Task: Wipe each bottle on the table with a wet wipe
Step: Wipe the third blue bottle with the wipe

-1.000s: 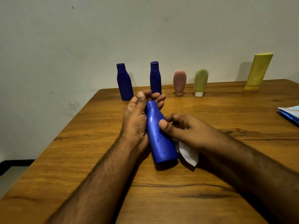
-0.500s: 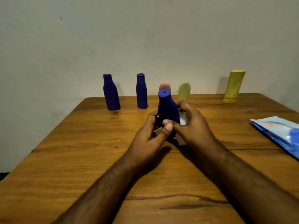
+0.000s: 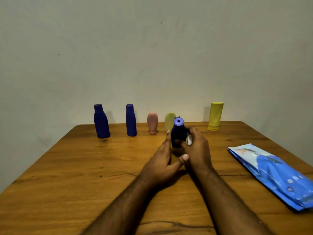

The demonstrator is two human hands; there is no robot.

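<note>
Blue bottle (image 3: pixel 177 133) now upright mid-tabletop (image 3: pixel 84 167), tipped up from lying | right hand (image 3: pixel 196 150) grips it with white wipe (image 3: pixel 189 140) | left hand (image 3: pixel 162 165) opens, fingers straight alongside | wiping likely finishing.

Head camera, single view: I look forward and slightly down from above the near edge of the wooden table (image 3: pixel 71 175), close over both forearms, facing the far wall (image 3: pixel 152 56).
</note>
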